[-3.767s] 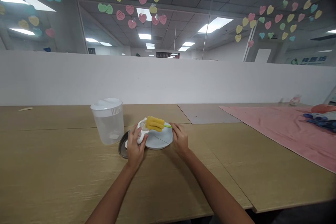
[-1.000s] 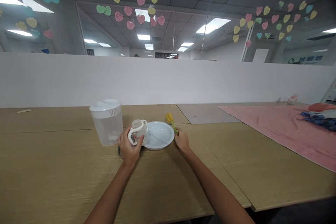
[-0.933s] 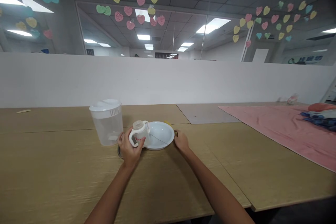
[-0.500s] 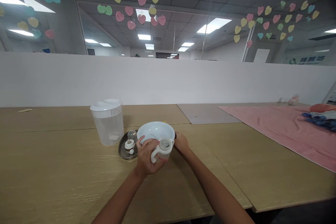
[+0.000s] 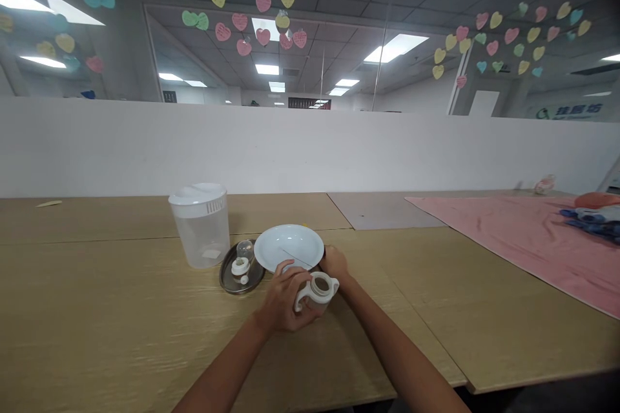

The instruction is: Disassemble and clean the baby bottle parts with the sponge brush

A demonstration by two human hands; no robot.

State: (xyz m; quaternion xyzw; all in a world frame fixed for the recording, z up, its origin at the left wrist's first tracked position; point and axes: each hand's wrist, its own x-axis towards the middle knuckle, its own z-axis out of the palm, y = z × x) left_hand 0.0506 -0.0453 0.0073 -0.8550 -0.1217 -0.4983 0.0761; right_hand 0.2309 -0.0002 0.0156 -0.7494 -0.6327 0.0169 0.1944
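Observation:
My left hand (image 5: pixel 287 300) is closed round a small clear jug (image 5: pixel 320 289) with a white handle, rim and spout. Its round mouth faces up, uncovered. Just beyond it is a wide white bowl (image 5: pixel 285 242), and a thin straight line shows inside, too fine to name. My right hand (image 5: pixel 334 262) is clenched at the bowl's right edge, with a dark bit of something beside its fingers; most of what it grips is hidden. Left of the bowl, a round metal tray (image 5: pixel 227 281) carries a white fitting with a knob (image 5: pixel 240 266) and a clear dome (image 5: pixel 245 248).
A tall translucent bucket (image 5: pixel 203 239) with a white rim stands behind the tray. To the right a pink cloth (image 5: pixel 508 232) covers part of the table (image 5: pixel 121 322), with folded fabric (image 5: pixel 593 222) on it. A low white wall (image 5: pixel 290 148) runs along the back.
My left hand has brought the jug down and to the right, away from the bowl's front, so more of the bowl and tray shows. My right hand has stayed nearly in place.

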